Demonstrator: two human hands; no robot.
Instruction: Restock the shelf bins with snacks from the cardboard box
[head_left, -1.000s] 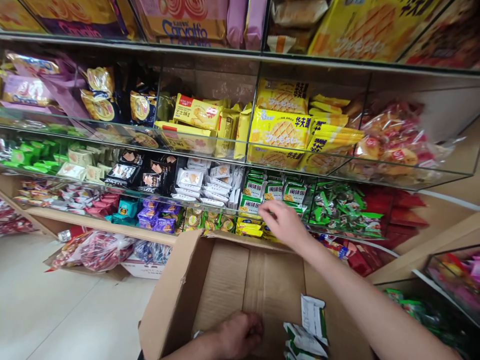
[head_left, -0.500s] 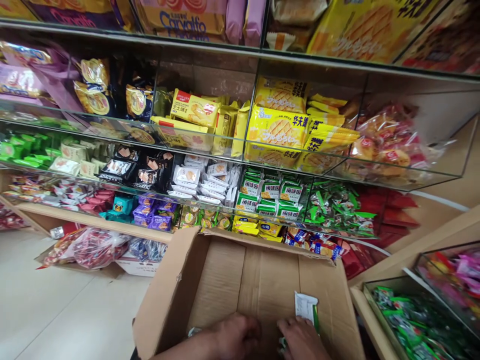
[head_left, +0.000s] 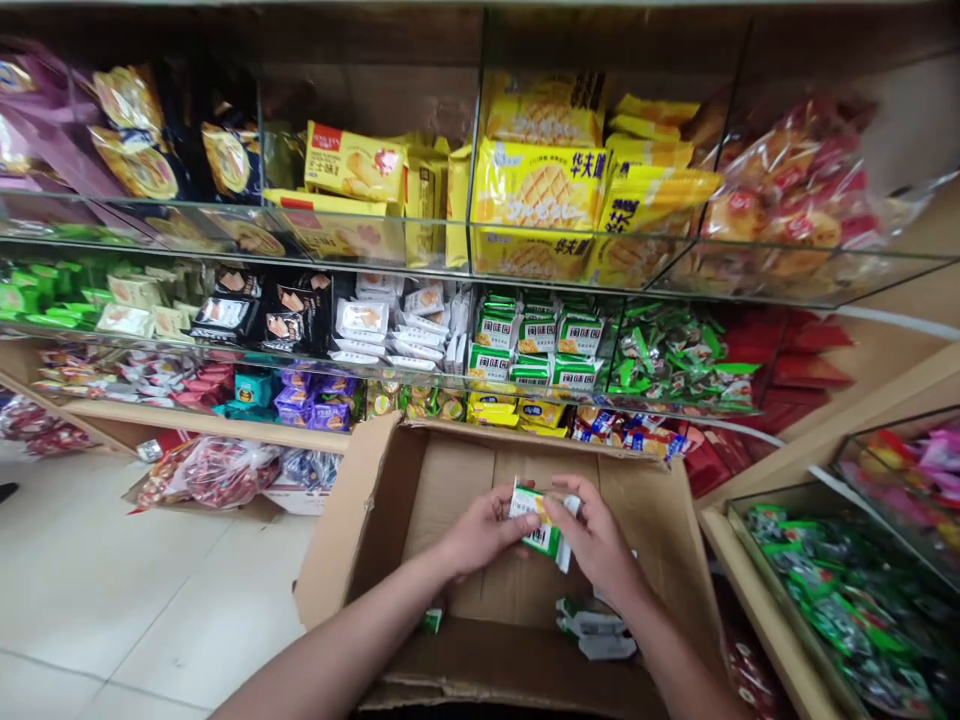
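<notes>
Both hands (head_left: 487, 530) (head_left: 600, 543) hold smooth, rect. plastic-wrapped pkt (head_left: 546, 542).

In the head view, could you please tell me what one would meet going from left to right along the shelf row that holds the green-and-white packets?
Bright green packets → pale packets → black packets → white packets → green-and-white packets → small green-wrapped pieces → red packs.

Cardboard box (head_left: 454, 500), matt (packet (head_left: 546, 541) glossy).
</notes>
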